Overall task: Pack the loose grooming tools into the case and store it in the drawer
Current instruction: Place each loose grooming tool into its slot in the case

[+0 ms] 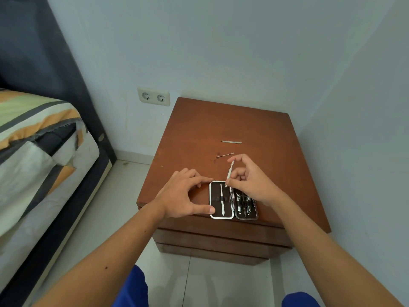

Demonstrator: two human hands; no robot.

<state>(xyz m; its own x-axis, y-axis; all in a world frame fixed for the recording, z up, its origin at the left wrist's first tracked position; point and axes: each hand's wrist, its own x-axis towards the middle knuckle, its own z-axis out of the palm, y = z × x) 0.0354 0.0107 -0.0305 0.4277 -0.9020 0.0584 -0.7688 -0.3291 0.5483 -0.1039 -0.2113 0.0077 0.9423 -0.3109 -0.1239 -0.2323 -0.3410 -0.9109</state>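
Fingers of the left hand (186, 194) spread wide and brace the left edge of the open black white-rimmed grooming case (233, 200), which lies at the near edge of the brown wooden nightstand (232, 129). Inside the case's left half a slim silver tool (222, 199) already sits under a strap, long axis running away from the person. Just right of it, the right hand (250, 180) pinches a thin silver pick (229, 175), tip down over the case's far edge, roughly parallel; I judge it should slide in beside the strapped tool. Beyond the case lie a thin metal probe (224, 154) and a flat silver nail file (231, 142), both crosswise, nearer the right hand.
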